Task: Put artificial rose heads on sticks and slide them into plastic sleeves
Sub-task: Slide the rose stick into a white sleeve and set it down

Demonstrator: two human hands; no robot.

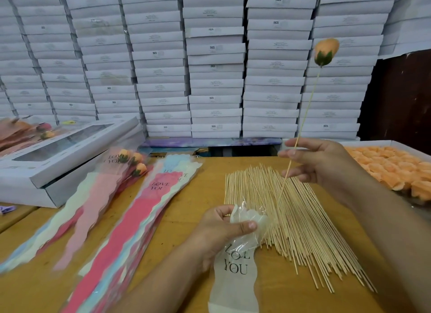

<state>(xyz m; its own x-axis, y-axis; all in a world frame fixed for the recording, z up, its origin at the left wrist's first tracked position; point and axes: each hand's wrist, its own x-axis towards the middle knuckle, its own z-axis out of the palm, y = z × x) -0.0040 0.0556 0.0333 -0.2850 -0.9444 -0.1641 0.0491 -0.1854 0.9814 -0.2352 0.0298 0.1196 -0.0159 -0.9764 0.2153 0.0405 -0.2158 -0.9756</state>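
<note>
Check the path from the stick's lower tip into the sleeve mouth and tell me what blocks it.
Nothing visible blocks it. The right hand pinches the stick with the rose head up; its lower tip is at the mouth of the sleeve, which the left hand holds open. The loose sticks lie underneath.

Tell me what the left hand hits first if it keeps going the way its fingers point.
Probably the stick pile: the left hand, pinching the sleeve, points rightward at it. Depth is unclear.
</note>
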